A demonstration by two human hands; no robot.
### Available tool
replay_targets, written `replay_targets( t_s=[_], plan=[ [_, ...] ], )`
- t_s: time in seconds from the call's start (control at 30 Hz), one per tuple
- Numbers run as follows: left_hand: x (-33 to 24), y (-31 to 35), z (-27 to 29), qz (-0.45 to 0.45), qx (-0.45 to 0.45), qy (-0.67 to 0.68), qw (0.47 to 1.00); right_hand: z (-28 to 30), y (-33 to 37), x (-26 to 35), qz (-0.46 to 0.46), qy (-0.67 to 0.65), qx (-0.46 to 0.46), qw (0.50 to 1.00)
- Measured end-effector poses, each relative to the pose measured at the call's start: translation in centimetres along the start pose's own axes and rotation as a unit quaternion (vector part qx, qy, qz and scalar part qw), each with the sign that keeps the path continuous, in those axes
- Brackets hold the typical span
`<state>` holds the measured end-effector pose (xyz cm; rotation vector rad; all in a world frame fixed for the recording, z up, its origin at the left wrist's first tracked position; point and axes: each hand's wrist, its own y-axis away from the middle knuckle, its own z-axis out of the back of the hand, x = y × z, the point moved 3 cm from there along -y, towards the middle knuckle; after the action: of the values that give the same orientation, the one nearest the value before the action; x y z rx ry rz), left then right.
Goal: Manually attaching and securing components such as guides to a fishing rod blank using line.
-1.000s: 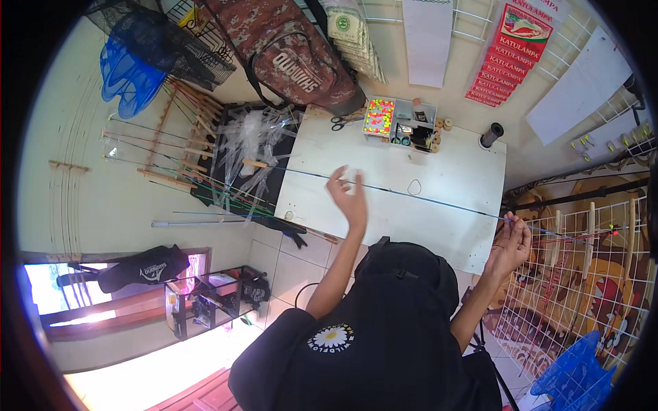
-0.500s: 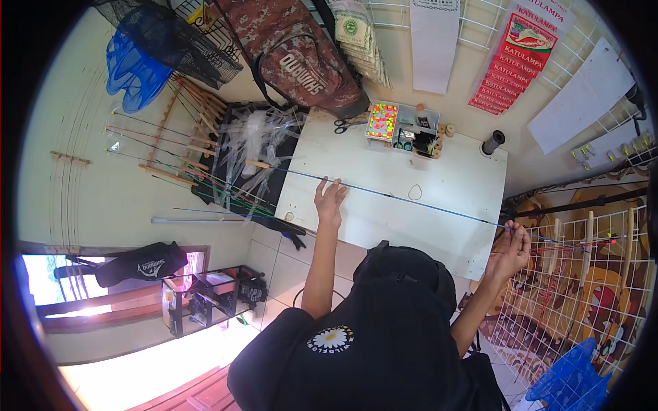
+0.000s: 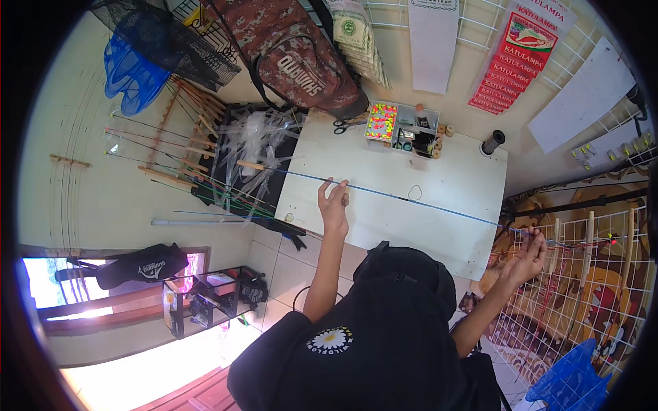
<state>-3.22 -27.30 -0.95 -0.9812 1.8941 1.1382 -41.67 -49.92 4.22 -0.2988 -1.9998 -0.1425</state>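
A thin blue fishing rod (image 3: 452,211) stretches slantwise above the white table, its wooden handle (image 3: 251,165) at the left end past the table's edge. My left hand (image 3: 334,200) grips it part way along, fingertips around the shaft. Further right, beyond the table's right edge, my right hand (image 3: 526,255) pinches the thin part of the rod between its fingertips. The far tip runs on toward the wire grid and is hard to make out there. Below the rod's middle, a small loop of dark cord (image 3: 415,192) lies on the table.
On the white table (image 3: 370,226) stand a compartment box (image 3: 415,120) with bright floats, wooden spools (image 3: 442,130), scissors (image 3: 340,127) and a black cylinder (image 3: 493,142). A camouflage rod bag (image 3: 295,65) leans behind. Several rods lie left; a wire grid (image 3: 582,274) stands right.
My right hand has slid outward to the right along the rod. The rod has shifted slightly left, and my left hand has moved a little right.
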Motion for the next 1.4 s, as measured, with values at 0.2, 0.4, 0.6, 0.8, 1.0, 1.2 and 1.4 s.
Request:
replay_targets(
  t_s=[0.2, 0.4, 0.6, 0.8, 1.0, 1.2, 1.4],
  plan=[
    [-0.9, -0.6, -0.4, -0.015, 0.005, 0.006, 1.0, -0.3, -0.3, -0.3, 0.003, -0.016, 0.015, 1.0],
    [-2.4, -4.4, 1.4, -0.053, 0.008, 0.007, 0.999, -3.2, 1.7, -2.6, -0.058, -0.036, 0.035, 0.997],
    [-1.8, -9.5, 2.9, -0.037, -0.011, -0.009, 0.999, -4.9, 2.4, -8.0, -0.095, -0.049, 0.069, 0.992],
    [1.4, -13.4, 5.3, 0.04, -0.045, -0.017, 0.998, -5.4, 2.2, -13.0, -0.15, -0.045, 0.075, 0.985],
    [4.0, -13.9, 6.6, 0.07, -0.052, -0.06, 0.994, -3.8, 2.1, -15.8, -0.18, 0.0, 0.048, 0.983],
    [5.7, -12.5, 5.7, 0.054, -0.034, -0.141, 0.988, -1.6, 1.7, -18.2, -0.197, 0.044, 0.014, 0.979],
    [8.3, -10.4, 7.8, -0.226, -0.087, -0.494, 0.835, -0.8, 1.4, -20.4, -0.226, 0.061, 0.007, 0.972]
  ],
)
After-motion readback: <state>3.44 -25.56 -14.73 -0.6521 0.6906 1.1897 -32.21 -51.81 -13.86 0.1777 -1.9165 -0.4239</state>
